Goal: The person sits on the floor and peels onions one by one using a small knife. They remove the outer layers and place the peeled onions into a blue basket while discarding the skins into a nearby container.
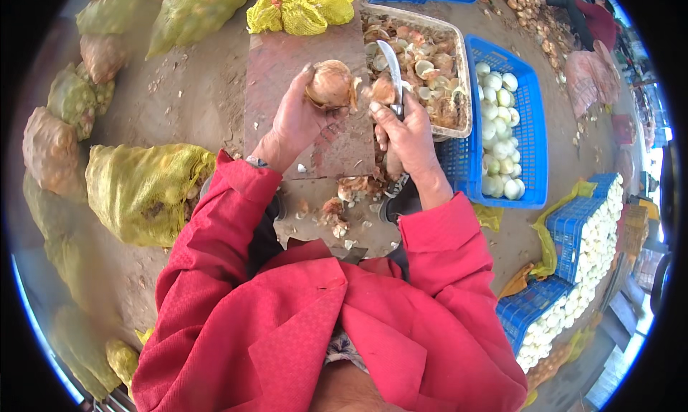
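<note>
My left hand (295, 117) cups a brown-skinned onion (330, 84), its dry outer skin torn at the right side. Facing it, my right hand (407, 136) grips a knife (393, 69) by its dark handle, the curved blade pointing up and away. A loose piece of brown onion skin (383, 90) sits by the right thumb, next to the blade. Both hands are above a flat board (308, 61). Just right of the board stands a pale bin (462, 75) full of onion skins, partly behind the right hand.
A blue crate (534, 125) of peeled white onions stands right of the bin. More crates of peeled onions (573, 297) line the lower right. Yellow mesh sacks (143, 190) fill the left side; a crumpled yellow mesh bag (304, 9) lies on the board's far end. A person (598, 21) is at far right.
</note>
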`<act>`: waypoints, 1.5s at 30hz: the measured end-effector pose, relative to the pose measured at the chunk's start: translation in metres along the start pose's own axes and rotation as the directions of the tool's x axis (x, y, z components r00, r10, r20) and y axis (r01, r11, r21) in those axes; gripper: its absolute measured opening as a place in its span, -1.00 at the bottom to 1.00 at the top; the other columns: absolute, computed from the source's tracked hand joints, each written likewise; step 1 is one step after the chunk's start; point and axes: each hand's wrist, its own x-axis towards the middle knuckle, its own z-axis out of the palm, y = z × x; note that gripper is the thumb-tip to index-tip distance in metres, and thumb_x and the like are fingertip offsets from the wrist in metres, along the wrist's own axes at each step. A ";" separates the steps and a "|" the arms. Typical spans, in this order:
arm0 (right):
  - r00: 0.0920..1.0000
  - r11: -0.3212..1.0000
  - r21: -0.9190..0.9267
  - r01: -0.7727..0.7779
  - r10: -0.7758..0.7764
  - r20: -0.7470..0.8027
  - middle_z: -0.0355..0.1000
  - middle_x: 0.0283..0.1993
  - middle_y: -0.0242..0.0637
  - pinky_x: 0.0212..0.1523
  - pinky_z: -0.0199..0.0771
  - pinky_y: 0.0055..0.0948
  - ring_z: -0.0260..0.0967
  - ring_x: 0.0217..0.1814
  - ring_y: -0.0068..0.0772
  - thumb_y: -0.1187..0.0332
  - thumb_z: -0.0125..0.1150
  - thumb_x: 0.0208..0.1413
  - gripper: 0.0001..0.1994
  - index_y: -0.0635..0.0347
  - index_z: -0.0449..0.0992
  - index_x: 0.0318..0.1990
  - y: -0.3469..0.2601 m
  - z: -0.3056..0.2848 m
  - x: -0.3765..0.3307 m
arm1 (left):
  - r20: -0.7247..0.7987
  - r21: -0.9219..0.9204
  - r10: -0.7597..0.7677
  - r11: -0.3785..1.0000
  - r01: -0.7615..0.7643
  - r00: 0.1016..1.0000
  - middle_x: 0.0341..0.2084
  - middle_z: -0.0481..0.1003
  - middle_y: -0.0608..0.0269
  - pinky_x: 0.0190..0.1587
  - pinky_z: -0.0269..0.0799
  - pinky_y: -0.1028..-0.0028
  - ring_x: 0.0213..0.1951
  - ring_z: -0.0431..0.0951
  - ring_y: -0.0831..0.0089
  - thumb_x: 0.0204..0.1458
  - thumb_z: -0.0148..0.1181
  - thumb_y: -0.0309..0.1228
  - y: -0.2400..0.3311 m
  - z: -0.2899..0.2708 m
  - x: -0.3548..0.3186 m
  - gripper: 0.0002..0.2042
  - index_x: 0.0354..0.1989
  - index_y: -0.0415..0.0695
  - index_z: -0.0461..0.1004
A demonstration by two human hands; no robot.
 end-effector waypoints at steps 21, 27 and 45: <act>0.999 1.000 -0.009 0.019 -0.018 0.050 0.28 -0.64 -0.51 -0.72 0.13 -0.72 0.14 -0.70 -0.77 0.32 0.11 0.04 -0.85 0.21 0.38 -0.34 -0.002 -0.003 -0.010 | 0.202 0.513 -0.048 0.856 -0.064 0.978 -0.34 0.40 0.28 -0.51 0.34 0.61 -0.38 0.39 0.61 -0.20 0.24 -0.12 -0.002 -0.006 -0.007 -0.35 0.04 -0.13 0.14; 0.997 0.998 0.014 -0.067 0.068 -0.034 0.34 -0.57 -0.40 -0.70 0.21 -0.64 0.19 -0.69 -0.67 0.39 0.10 0.00 -0.83 0.22 0.33 -0.27 0.010 -0.015 -0.003 | 0.159 0.934 0.180 0.291 -0.208 0.971 -0.27 0.35 0.11 -0.35 0.37 0.43 -0.29 0.39 0.41 -0.31 0.34 -0.21 -0.007 -0.010 -0.002 -0.29 0.02 -0.20 0.12; 0.996 0.576 -0.813 0.088 -0.048 0.074 0.36 -0.53 0.12 -0.43 0.35 -0.07 0.35 -0.44 0.14 0.32 -0.09 0.04 -0.79 0.30 0.18 -0.29 0.079 0.018 -0.003 | -0.002 0.947 0.247 -0.309 0.081 0.969 -0.25 0.30 -0.09 -0.13 0.27 0.27 -0.14 0.33 0.05 -0.43 0.34 -0.17 -0.026 -0.036 0.014 -0.39 -0.25 -0.27 0.18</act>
